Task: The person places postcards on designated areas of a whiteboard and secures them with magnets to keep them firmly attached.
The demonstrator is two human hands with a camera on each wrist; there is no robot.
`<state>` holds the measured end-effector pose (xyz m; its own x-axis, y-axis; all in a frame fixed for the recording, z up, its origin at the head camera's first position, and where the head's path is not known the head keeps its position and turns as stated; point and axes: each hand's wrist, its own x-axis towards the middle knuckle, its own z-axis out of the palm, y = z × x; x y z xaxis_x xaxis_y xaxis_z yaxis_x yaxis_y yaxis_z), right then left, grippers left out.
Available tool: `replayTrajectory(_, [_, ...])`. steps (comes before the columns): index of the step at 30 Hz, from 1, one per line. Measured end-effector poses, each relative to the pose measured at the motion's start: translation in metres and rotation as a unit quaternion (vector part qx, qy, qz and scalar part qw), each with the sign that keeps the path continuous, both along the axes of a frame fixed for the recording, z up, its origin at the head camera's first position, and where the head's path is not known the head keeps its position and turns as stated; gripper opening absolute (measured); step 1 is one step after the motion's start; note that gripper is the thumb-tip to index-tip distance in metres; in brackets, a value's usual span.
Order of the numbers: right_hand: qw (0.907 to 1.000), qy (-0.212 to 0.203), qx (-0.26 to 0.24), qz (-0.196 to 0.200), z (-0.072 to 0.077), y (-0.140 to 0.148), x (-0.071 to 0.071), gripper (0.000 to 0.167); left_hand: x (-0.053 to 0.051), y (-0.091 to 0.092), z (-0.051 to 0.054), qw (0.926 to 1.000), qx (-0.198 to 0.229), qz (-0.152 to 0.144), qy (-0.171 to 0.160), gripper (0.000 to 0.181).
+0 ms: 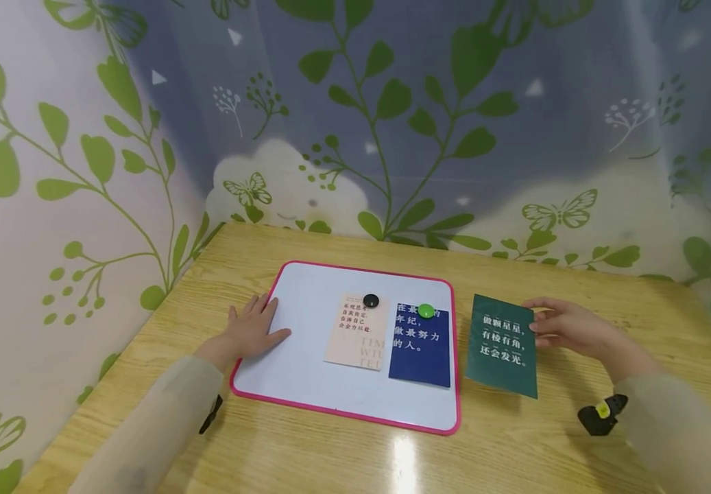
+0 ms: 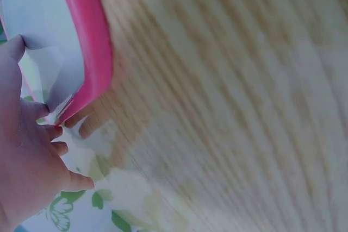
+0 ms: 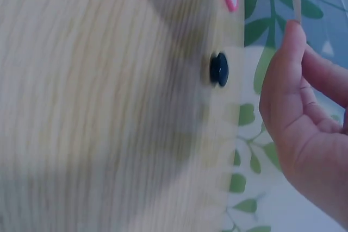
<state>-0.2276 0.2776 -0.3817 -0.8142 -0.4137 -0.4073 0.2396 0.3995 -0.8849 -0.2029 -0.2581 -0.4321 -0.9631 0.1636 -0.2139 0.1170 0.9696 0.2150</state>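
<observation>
A small whiteboard (image 1: pixel 306 329) with a pink rim lies on the wooden table. My left hand (image 1: pixel 255 326) rests on its left edge, fingers spread; the left wrist view shows this hand (image 2: pixel 32 150) beside the board's pink corner. Between thumb and fingers, my right hand (image 1: pixel 568 329) pinches the right edge of a green card (image 1: pixel 502 350) with white writing, held tilted just right of the board. On the board, a black round magnet (image 1: pixel 370 300) sits on a pale pink card (image 1: pixel 355 336), and a green magnet (image 1: pixel 426 311) on a dark blue card (image 1: pixel 419 353).
The right wrist view shows a dark round magnet (image 3: pixel 219 69) on the wooden table (image 3: pixel 109 107), near my right hand. Behind the table (image 1: pixel 343 453) hangs a patterned cloth (image 1: pixel 392 171) with leaves and butterflies, and more of it covers the left side.
</observation>
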Motion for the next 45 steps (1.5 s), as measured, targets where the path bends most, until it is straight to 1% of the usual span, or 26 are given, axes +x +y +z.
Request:
replayTrajectory(5, [0.9994, -0.01, -0.034, 0.004, 0.003, -0.012, -0.003, 0.043, 0.0, 0.0, 0.0, 1.0, -0.005, -0.002, -0.001, 0.076])
replayTrajectory(7, [0.9992, -0.016, -0.038, 0.001, 0.004, -0.016, -0.003, 0.041, 0.0, 0.001, 0.0, 1.0, -0.006, -0.004, -0.002, 0.077])
replayTrajectory(11, [0.9991, -0.018, -0.04, 0.001, 0.004, -0.02, -0.004, 0.043, 0.0, 0.0, 0.0, 1.0, -0.007, -0.004, -0.004, 0.076])
replayTrajectory(17, [0.9981, -0.02, -0.059, 0.004, 0.004, -0.021, -0.006, 0.029, 0.001, 0.0, 0.001, 1.0, -0.002, -0.002, -0.002, 0.074])
replayTrajectory(22, [0.9958, -0.027, -0.087, 0.008, 0.006, -0.02, -0.006, 0.026, 0.001, 0.0, 0.0, 1.0, 0.002, -0.004, 0.002, 0.074])
replayTrajectory(25, [0.9958, -0.027, -0.087, 0.007, 0.005, -0.022, -0.007, 0.027, 0.001, 0.0, -0.001, 1.0, 0.004, -0.003, 0.002, 0.074])
replayTrajectory(32, [0.998, -0.014, -0.061, 0.0, 0.005, -0.037, -0.009, 0.035, 0.002, 0.002, -0.001, 1.0, 0.001, -0.003, 0.004, 0.074])
replayTrajectory(39, [0.9992, -0.007, -0.04, -0.002, 0.006, -0.054, -0.011, 0.047, 0.002, 0.02, -0.005, 0.9995, -0.018, -0.025, 0.007, 0.076])
replayTrajectory(45, [0.9995, -0.004, -0.032, -0.002, 0.008, -0.061, -0.011, 0.053, 0.002, 0.036, -0.004, 0.9991, -0.024, -0.034, 0.012, 0.077])
